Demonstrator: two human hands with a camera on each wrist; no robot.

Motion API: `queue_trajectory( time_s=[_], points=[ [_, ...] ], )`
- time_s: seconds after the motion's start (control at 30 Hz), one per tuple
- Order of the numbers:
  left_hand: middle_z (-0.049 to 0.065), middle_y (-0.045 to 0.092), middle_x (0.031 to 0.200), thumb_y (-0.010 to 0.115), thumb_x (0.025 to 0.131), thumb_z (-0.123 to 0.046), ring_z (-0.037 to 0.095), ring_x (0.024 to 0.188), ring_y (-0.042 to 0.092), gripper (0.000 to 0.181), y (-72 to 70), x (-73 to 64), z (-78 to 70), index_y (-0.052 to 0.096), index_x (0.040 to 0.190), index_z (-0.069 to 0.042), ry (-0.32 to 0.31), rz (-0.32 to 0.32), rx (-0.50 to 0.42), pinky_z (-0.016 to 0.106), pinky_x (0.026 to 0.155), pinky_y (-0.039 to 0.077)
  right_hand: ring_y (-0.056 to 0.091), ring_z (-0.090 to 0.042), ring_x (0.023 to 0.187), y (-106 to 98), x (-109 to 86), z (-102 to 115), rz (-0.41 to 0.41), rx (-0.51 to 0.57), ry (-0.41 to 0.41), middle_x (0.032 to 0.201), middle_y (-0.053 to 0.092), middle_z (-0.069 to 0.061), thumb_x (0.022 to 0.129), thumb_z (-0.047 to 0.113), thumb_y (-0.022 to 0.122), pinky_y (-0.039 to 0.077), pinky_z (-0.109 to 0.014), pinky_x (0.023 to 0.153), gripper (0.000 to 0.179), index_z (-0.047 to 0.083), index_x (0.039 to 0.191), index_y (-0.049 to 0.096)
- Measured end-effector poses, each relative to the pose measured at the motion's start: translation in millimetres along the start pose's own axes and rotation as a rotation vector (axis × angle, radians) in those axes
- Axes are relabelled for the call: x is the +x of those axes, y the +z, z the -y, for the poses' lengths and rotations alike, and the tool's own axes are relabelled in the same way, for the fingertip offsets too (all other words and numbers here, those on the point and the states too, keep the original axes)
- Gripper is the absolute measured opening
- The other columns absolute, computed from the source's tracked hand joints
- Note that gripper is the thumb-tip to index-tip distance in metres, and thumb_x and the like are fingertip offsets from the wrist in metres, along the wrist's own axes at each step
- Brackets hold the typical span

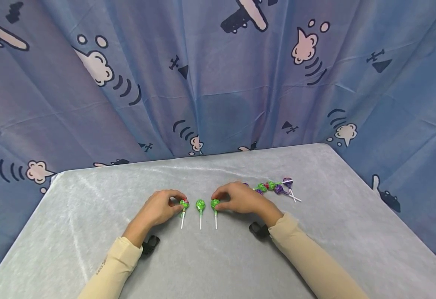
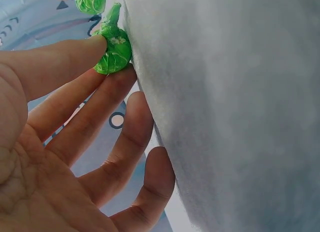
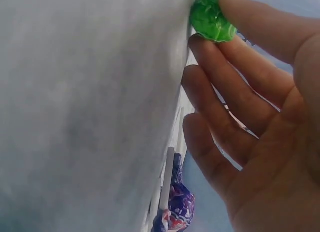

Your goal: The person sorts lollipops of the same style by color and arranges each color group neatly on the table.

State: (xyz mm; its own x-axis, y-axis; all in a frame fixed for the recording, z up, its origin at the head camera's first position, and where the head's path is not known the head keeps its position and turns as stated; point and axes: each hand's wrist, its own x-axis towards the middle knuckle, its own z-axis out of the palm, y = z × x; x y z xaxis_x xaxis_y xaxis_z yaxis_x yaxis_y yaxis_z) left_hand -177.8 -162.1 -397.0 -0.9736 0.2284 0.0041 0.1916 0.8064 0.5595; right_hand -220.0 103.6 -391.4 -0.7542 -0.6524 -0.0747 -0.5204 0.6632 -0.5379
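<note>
Three green-wrapped lollipops lie in a row on the table, their white sticks pointing toward the person. My left hand (image 1: 163, 206) pinches the head of the left lollipop (image 1: 184, 204) between thumb and fingers; the left wrist view shows that green lollipop (image 2: 116, 54) at the fingertips. The middle lollipop (image 1: 201, 205) lies untouched between the hands. With thumb and fingers, my right hand (image 1: 240, 198) pinches the head of the right lollipop (image 1: 215, 204). In the right wrist view the same green lollipop (image 3: 212, 19) is partly covered by the thumb.
Beyond the right hand lies a loose pile of green and purple lollipops (image 1: 278, 189), partly hidden by that hand. A grey-white cloth covers the table (image 1: 210, 265). A blue patterned curtain (image 1: 221, 116) hangs along the back and sides.
</note>
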Motion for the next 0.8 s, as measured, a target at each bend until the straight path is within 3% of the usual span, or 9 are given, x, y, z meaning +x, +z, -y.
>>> queue_trajectory(
  time_s=[0.57, 0.8],
  points=[
    [0.000, 0.074, 0.107, 0.074, 0.087, -0.016, 0.010, 0.079, 0.058, 0.021, 1.4, 0.2, 0.9, 0.076, 0.108, -0.019, 0.006, -0.005, 0.008, 0.030, 0.069, 0.045, 0.067, -0.014, 0.110, 0.5, 0.3, 0.0, 0.019, -0.004, -0.006, 0.113, 0.074, 0.005, 0.089, 0.028, 0.075, 0.051, -0.036, 0.098, 0.029, 0.016, 0.116, 0.073],
    [0.001, 0.074, 0.106, 0.074, 0.086, -0.016, 0.010, 0.078, 0.058, 0.021, 1.5, 0.7, 1.2, 0.076, 0.107, -0.018, 0.020, -0.012, 0.006, 0.030, 0.069, 0.045, 0.066, -0.016, 0.110, -9.5, -3.4, -6.0, 0.000, 0.000, -0.015, 0.115, 0.073, 0.003, 0.090, 0.030, 0.074, 0.051, -0.038, 0.096, 0.032, 0.015, 0.119, 0.071]
  ],
)
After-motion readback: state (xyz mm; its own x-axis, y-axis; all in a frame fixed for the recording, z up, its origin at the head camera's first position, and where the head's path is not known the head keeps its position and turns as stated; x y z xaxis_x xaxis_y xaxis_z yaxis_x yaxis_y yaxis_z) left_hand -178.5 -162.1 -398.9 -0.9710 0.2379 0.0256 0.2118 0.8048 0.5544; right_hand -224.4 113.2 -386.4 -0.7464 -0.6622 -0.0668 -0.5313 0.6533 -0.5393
